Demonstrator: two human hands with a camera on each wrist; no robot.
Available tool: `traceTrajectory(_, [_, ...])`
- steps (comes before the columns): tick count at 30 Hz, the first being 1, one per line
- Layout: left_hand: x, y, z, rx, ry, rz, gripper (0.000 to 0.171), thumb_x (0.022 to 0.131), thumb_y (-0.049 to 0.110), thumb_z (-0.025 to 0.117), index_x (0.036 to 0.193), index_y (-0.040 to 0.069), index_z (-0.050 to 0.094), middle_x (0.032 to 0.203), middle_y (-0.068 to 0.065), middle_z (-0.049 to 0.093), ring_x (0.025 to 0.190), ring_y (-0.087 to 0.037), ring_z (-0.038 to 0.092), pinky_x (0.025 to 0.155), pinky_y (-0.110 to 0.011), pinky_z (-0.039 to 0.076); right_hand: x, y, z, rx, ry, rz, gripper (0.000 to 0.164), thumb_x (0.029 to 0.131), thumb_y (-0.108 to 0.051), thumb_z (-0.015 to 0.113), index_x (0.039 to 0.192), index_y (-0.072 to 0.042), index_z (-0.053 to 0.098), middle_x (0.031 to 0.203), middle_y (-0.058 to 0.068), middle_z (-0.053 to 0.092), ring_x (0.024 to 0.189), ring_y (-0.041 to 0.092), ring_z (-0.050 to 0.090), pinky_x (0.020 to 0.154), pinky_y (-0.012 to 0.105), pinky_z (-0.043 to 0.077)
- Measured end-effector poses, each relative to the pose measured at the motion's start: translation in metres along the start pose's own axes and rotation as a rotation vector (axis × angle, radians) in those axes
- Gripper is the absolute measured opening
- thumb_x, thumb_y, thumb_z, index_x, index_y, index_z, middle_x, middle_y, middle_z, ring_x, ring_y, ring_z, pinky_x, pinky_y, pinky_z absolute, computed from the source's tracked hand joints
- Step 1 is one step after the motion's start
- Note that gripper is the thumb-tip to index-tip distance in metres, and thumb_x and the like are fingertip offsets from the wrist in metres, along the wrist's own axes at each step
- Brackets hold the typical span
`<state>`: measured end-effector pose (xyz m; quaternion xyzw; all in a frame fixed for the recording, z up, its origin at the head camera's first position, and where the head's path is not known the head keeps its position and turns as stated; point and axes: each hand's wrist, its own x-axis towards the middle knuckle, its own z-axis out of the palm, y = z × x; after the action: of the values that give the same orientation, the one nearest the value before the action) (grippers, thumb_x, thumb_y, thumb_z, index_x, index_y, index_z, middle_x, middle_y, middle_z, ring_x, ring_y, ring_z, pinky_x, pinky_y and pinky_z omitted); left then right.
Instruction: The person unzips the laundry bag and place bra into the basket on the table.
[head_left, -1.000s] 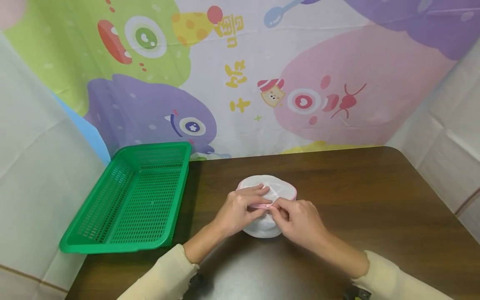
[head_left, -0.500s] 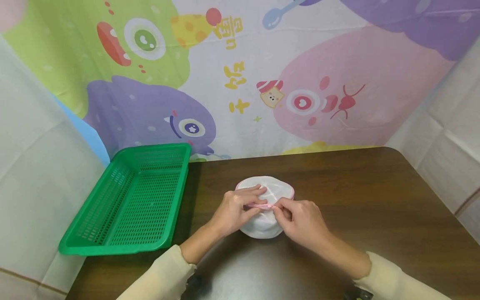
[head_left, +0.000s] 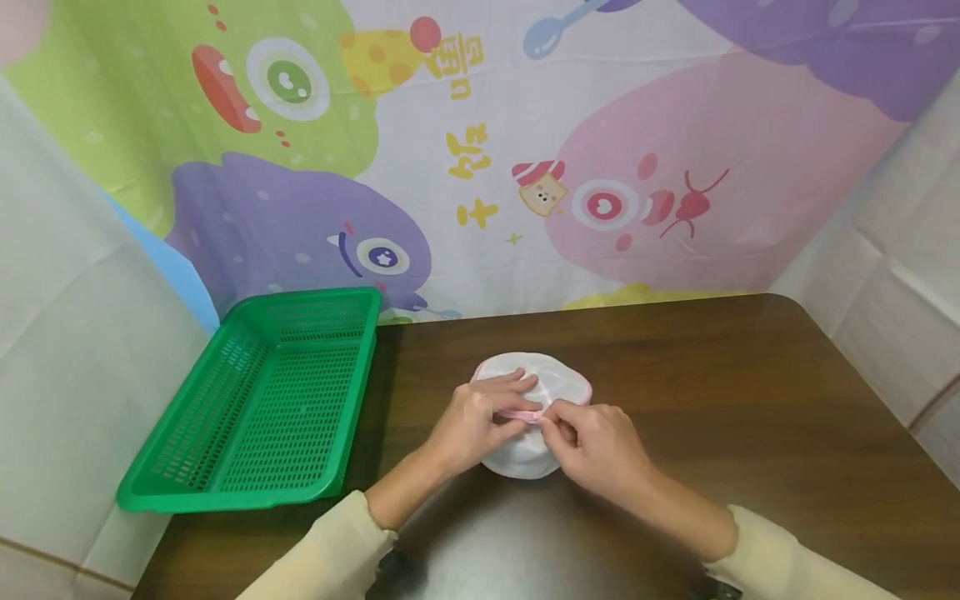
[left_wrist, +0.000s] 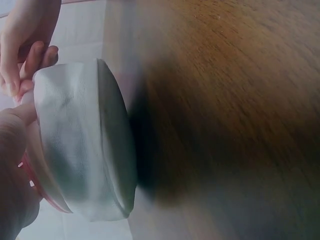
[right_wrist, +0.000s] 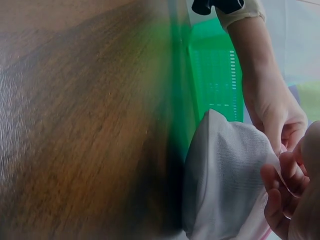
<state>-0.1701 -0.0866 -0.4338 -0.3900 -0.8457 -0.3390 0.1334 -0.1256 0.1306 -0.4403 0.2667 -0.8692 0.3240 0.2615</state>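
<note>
A round white mesh laundry bag with pink trim stands on the brown table in front of me. Its pink zipper runs across the near part of the top. My left hand holds the zipper edge between thumb and fingers, other fingers lying over the white top. Close beside it, the thumb and forefinger of my right hand pinch the zipper; the pull itself is hidden. In the left wrist view the mesh side of the bag shows. From the right wrist, the bag appears with both hands at its top edge.
A green plastic basket with slotted walls stands to the left, partly over the table's edge. Behind the wooden table hangs a cartoon-printed cloth. Pale panels enclose both sides.
My right hand's pinching fingers shifted slightly right along the zipper, then came back left next to the left hand. The bag wobbled a little; the basket stayed put.
</note>
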Motion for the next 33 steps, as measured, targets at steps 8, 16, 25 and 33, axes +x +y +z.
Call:
traceTrajectory(8, [0.0015, -0.0011, 0.0008, -0.01, 0.004, 0.01, 0.021, 0.091, 0.007, 0.093, 0.112, 0.006, 0.09, 0.134, -0.015, 0.082, 0.136, -0.034, 0.077, 0.114, -0.049, 0.063, -0.0005, -0.0002, 0.0027, -0.011, 0.026, -0.027, 0.032, 0.091, -0.007, 0.077, 0.07, -0.022, 0.058, 0.057, -0.015, 0.04, 0.059, -0.011, 0.025, 0.056, 0.01, 0.018])
traceTrajectory(16, [-0.0024, -0.0042, -0.0017, -0.012, -0.001, -0.004, 0.019, 0.092, 0.005, 0.091, 0.111, 0.005, 0.09, 0.135, -0.015, 0.082, 0.136, -0.035, 0.076, 0.114, -0.05, 0.063, -0.0023, 0.0033, 0.0003, -0.008, 0.007, -0.007, 0.031, 0.092, -0.007, 0.079, 0.072, -0.021, 0.06, 0.058, -0.015, 0.039, 0.059, -0.011, 0.024, 0.057, 0.01, 0.017])
traceTrajectory(25, [-0.0033, -0.0049, -0.0024, 0.012, 0.009, 0.003, 0.022, 0.092, 0.006, 0.092, 0.113, 0.005, 0.089, 0.136, -0.014, 0.082, 0.136, -0.034, 0.077, 0.113, -0.05, 0.063, -0.0017, 0.0045, -0.0008, -0.003, -0.005, 0.006, 0.033, 0.092, -0.007, 0.079, 0.071, -0.021, 0.058, 0.058, -0.015, 0.039, 0.059, -0.01, 0.025, 0.057, 0.01, 0.017])
traceTrajectory(33, [-0.0021, -0.003, 0.0003, 0.016, 0.018, 0.01, 0.025, 0.09, 0.007, 0.094, 0.115, 0.005, 0.089, 0.136, -0.014, 0.082, 0.137, -0.034, 0.076, 0.113, -0.049, 0.063, -0.0014, -0.0004, 0.0017, 0.012, -0.001, 0.004, 0.025, 0.091, -0.005, 0.076, 0.075, -0.02, 0.065, 0.058, -0.015, 0.041, 0.059, -0.012, 0.025, 0.056, 0.01, 0.017])
